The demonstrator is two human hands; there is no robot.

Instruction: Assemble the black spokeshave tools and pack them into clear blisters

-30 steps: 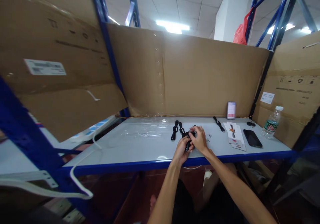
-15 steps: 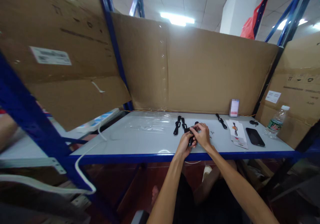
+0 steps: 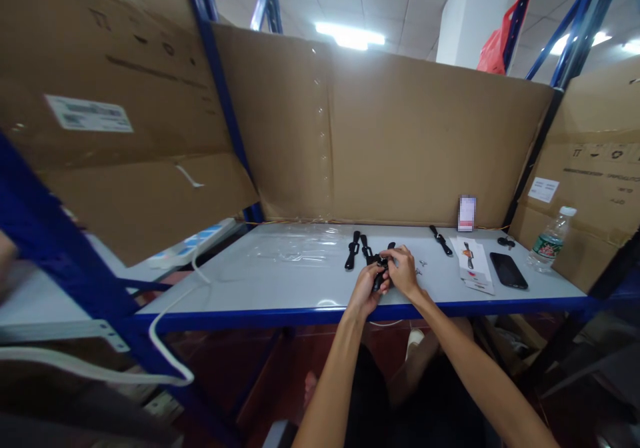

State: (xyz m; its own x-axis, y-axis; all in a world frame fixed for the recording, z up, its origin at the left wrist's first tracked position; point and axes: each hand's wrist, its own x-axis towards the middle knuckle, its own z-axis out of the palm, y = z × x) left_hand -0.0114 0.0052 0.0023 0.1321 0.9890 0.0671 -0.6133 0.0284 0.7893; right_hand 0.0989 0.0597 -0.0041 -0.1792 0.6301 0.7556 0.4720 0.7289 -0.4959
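Observation:
My left hand (image 3: 366,292) is wrapped around a black two-handled tool (image 3: 379,283) that looks like a spokeshave, held above the front of the table. My right hand (image 3: 402,269) pinches at the middle of the same spokeshave; any small part between its fingertips is hidden. Two more black spokeshaves lie left of my hands, one fully in view (image 3: 353,251) and another (image 3: 366,245) partly behind them. Small metal pieces (image 3: 420,267) lie just right of my right hand. Farther right rests another black spokeshave (image 3: 441,241).
On the right stand a water bottle (image 3: 550,243) and a propped phone with a lit screen (image 3: 467,213). A dark phone (image 3: 509,271), printed cards (image 3: 473,261) and small black parts (image 3: 506,242) lie nearby. Clear plastic (image 3: 305,245) lies left. Cardboard (image 3: 400,135) walls the back.
My right fingers have shifted slightly on the middle of the spokeshave, showing more of it. The view has moved a little; the things on the table have stayed put.

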